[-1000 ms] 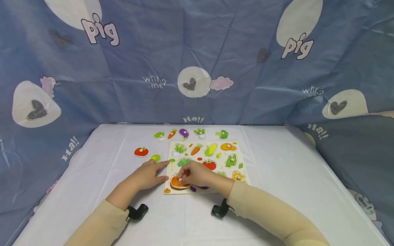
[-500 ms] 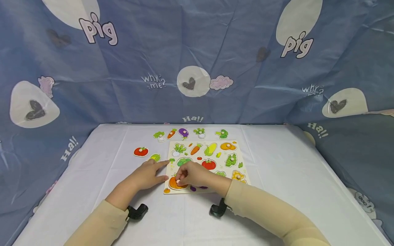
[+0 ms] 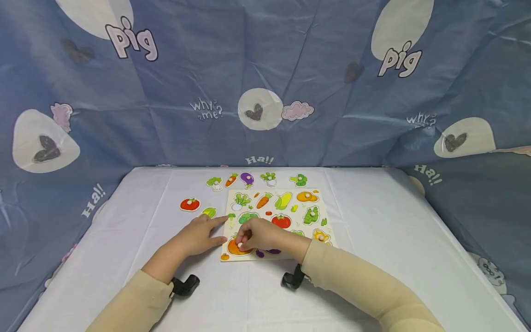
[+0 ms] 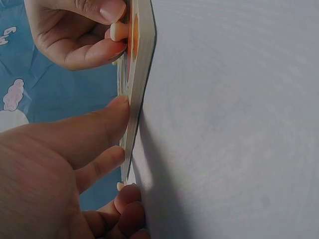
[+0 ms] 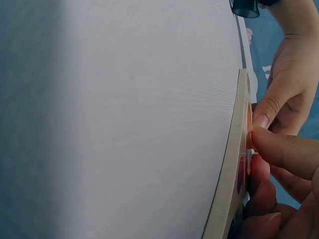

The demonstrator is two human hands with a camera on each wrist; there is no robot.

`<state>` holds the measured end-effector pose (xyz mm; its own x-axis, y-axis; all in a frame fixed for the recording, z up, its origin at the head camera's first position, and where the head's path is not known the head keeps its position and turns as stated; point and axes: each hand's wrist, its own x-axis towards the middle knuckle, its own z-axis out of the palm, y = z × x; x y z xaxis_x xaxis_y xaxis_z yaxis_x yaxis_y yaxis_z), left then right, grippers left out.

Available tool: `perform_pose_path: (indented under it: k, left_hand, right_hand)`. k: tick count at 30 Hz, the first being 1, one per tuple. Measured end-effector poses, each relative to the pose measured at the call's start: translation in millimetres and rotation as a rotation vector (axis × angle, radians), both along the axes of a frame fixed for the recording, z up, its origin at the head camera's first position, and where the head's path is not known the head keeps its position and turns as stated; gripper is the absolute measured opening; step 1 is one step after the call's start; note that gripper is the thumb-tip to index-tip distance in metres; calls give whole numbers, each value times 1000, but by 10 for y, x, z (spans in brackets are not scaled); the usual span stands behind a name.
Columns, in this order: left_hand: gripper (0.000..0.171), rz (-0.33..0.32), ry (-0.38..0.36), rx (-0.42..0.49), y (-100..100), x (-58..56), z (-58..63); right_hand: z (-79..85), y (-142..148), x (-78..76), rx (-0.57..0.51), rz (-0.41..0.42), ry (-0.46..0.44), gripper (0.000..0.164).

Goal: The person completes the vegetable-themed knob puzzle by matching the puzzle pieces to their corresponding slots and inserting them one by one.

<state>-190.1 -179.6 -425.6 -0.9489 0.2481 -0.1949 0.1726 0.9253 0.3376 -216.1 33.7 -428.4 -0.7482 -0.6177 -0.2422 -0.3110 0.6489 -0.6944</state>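
A vegetable peg puzzle board [image 3: 304,235] lies on the white table. My right hand [image 3: 263,234] is over its near left part, thumb and finger about the knob [image 4: 118,32] of an orange pumpkin puzzle piece [image 3: 234,248]. That piece lies in the pumpkin place of the board. My left hand [image 3: 199,236] rests at the board's left edge, its index finger and thumb extended and touching the rim. Partly behind the left hand is a corn piece [image 3: 209,212]. Potato [image 3: 307,197], asparagus [image 3: 311,215] and yellow pepper [image 3: 321,236] pieces sit in the board.
Loose knobbed pieces lie beyond the board: a bok choy [image 3: 215,183], a carrot [image 3: 231,180], an eggplant [image 3: 246,179], a radish [image 3: 268,179] and a broccoli [image 3: 298,180]. To the left lies a tomato piece [image 3: 190,204]. A printed blue cloth [image 3: 265,69] hangs behind the table.
The pumpkin piece, tilted and offset to the right one second ago, has moved slightly left and down into its place with my right hand. My left hand has stayed put.
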Motion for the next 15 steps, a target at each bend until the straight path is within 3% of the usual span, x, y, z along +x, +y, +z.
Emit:
perform_pose_path:
  k: [15]
  left_hand:
    - [67,-6,-1,4,-8,0,7]
  right_hand:
    - [42,51,2,-51,5,-55,8]
